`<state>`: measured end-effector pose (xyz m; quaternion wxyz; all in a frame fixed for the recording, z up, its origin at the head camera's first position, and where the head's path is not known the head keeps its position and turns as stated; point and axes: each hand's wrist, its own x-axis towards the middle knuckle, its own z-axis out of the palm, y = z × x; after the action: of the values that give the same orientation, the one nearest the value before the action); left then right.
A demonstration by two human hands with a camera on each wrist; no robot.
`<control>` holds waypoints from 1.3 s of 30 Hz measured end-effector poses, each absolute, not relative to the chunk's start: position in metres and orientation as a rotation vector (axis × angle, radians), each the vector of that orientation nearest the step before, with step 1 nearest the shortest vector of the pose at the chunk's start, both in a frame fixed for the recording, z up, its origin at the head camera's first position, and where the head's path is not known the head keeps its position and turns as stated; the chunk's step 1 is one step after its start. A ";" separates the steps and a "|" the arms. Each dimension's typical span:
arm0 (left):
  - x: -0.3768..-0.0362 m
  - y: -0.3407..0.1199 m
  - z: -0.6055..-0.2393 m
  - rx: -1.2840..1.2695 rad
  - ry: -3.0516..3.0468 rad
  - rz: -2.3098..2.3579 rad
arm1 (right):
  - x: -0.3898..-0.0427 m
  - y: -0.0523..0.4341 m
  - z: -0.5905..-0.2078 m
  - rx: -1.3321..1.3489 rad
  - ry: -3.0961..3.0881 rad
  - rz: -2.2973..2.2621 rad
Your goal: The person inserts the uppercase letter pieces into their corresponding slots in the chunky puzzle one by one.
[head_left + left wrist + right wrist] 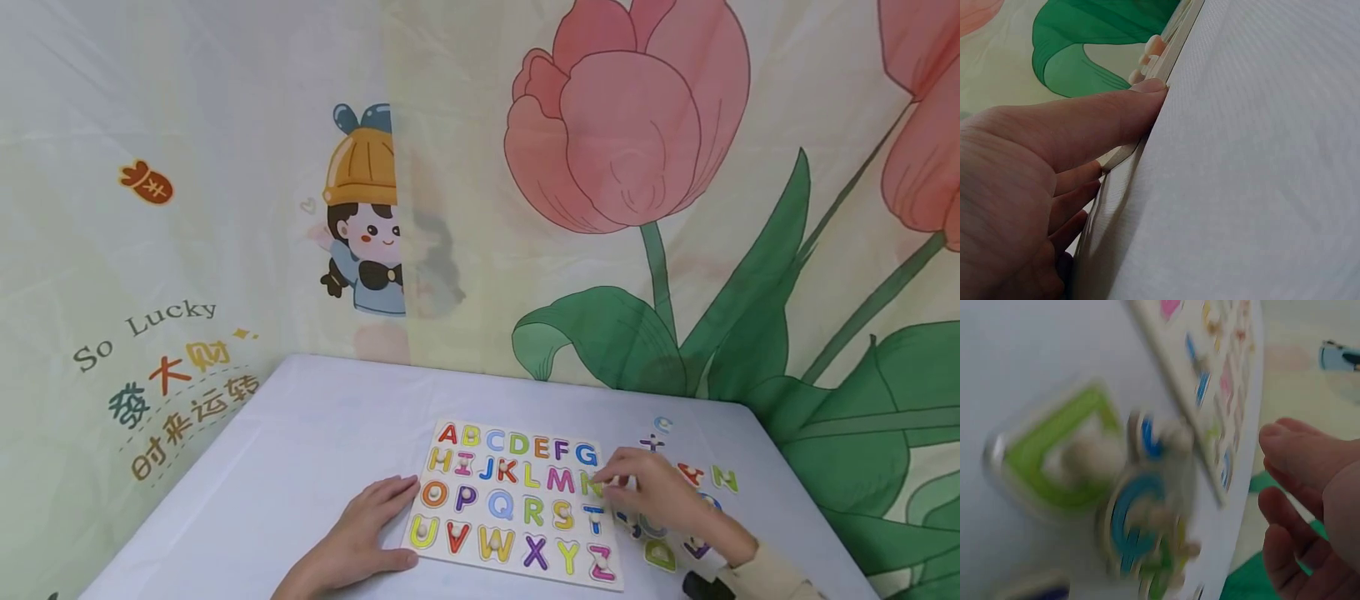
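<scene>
A wooden alphabet puzzle board (551,536) lies flat on the table, with rows of coloured letters, several bearing round knobs. My left hand (360,533) rests at its left side, fingertips touching the edge; in the left wrist view the thumb (1091,125) lies along that edge. Over the board's right edge, beside the N, is my right hand (652,492), fingers loosely bent. Its thumb and fingers (1304,450) show nothing held in the right wrist view. Below them lie a green knobbed D piece (1025,456) and a blue letter piece (1121,515), both blurred.
Loose letter pieces lie right of the board, including a red A (690,475), a green N (725,478) and a light blue piece (662,425). Some are hidden under the right forearm. A printed curtain (465,167) stands behind the white table (300,442).
</scene>
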<state>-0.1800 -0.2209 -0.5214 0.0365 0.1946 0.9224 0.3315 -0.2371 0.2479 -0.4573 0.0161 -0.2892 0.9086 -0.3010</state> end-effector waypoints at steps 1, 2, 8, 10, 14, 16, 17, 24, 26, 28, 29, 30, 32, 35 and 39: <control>-0.180 -0.221 -0.521 0.602 2.837 1.015 | -0.242 0.263 -0.457 -0.924 2.827 -0.906; -0.180 -0.221 -0.521 0.606 2.841 1.015 | -0.248 0.276 -0.457 -0.929 2.826 -0.875; -0.180 -0.221 -0.519 0.629 2.847 1.019 | -0.272 0.321 -0.456 -1.027 2.743 -0.735; -0.180 -0.220 -0.520 0.625 2.841 1.022 | -0.278 0.325 -0.454 -1.052 2.710 -0.716; -0.180 -0.220 -0.521 0.621 2.840 1.031 | -0.285 0.324 -0.453 -1.041 2.683 -0.683; -0.180 -0.220 -0.521 0.629 2.844 1.030 | -0.286 0.323 -0.455 -1.024 2.675 -0.678; -0.180 -0.220 -0.521 0.632 2.844 1.032 | -0.287 0.323 -0.456 -1.013 2.670 -0.681; -0.180 -0.221 -0.520 0.640 2.838 1.034 | -0.289 0.324 -0.462 -0.974 2.680 -0.716; -0.181 -0.221 -0.520 0.643 2.840 1.027 | -0.287 0.320 -0.459 -0.966 2.719 -0.693; -0.181 -0.221 -0.520 0.641 2.842 1.021 | -0.284 0.312 -0.455 -0.976 2.775 -0.666; -0.181 -0.221 -0.520 0.637 2.843 1.018 | -0.282 0.305 -0.454 -0.978 2.808 -0.654; -0.180 -0.222 -0.520 0.631 2.844 1.015 | -0.280 0.298 -0.452 -0.996 2.841 -0.642; -0.180 -0.222 -0.520 0.621 2.844 1.014 | -0.275 0.280 -0.451 -1.006 2.909 -0.627; -0.180 -0.223 -0.520 0.618 2.840 1.019 | -0.267 0.250 -0.452 -0.956 2.988 -0.659; -0.180 -0.222 -0.521 0.624 2.830 1.026 | -0.257 0.212 -0.460 -0.853 3.060 -0.714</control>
<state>-0.1804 -0.2217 -0.5209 0.0337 0.2029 0.9200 0.3335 -0.2570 0.2119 -0.4596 -0.0572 -0.2615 0.9383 -0.2188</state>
